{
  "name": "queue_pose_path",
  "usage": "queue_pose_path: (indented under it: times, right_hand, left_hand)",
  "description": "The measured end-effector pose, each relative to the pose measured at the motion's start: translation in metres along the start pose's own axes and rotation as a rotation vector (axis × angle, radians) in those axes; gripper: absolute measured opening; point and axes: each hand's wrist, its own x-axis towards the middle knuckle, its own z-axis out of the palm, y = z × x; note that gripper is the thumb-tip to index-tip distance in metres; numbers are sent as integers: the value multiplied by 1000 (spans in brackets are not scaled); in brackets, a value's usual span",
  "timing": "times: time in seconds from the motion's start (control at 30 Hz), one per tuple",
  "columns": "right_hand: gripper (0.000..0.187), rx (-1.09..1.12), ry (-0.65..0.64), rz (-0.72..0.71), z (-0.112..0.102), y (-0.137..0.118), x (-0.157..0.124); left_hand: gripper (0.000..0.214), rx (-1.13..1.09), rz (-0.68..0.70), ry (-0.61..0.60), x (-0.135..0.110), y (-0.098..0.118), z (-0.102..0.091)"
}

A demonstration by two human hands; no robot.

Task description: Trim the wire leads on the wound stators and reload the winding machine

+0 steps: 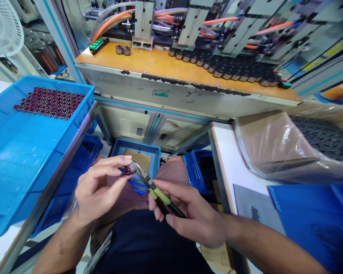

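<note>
Between thumb and fingers, my left hand (pixel 101 186) pinches a small round motor stator (pixel 129 168) with dark red windings and a grey metal rim. My right hand (pixel 188 211) is wrapped round the green and black handles of a pair of pliers (pixel 157 190). The metal jaws of the pliers point up and left and meet the right side of the stator; whether they grip it or only touch it I cannot tell. Both hands are above my lap, and a blue tray (pixel 157 146) with a brown sheet in it lies below them.
A blue bin (pixel 5 160) on the left holds rows of stators (pixel 51 102). Ahead, an orange machine bench (pixel 160 62) carries many dark cylindrical parts (pixel 231 68). At right stand a plastic-lined carton (pixel 274 140) and a blue bin (pixel 317 224). Table edges flank both arms.
</note>
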Motion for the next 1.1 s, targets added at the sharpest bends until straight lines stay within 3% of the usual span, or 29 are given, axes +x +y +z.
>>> queue_pose_path:
  times: [0.17,0.3,0.4,0.5,0.6,0.7,0.77,0.9,1.1]
  right_hand:
    - [57,-121,62,37,-1,1,-1]
    - [60,-95,94,28,-6,0,-2]
    - [59,-246,131,38,-12,1,-1]
    - [59,-625,136,6,-26,-10,13]
    - [58,-1081,264,-127,-58,-39,47]
    - [59,-1445,448,-256,-107,-73,100]
    - [58,-1622,540,-180,-140,-90,138]
    - [51,-1702,667,86,-184,-100,197]
    - [48,-1780,687,111,-199,-87,234]
  left_hand:
    - [49,24,-7,-5,-1,0,0]
    - [47,32,-48,15,-2,2,1]
    - [42,-115,-202,38,-2,0,0]
    - [34,-449,-474,70,1,-8,-3]
    - [30,-656,-707,121,3,-16,-8]
    - [35,-714,-853,229,3,-20,-13]
    - [37,-777,-893,287,2,-20,-16]
    - [30,-923,-879,312,1,-19,-23]
    - [32,-885,-911,354,-3,-24,-33]
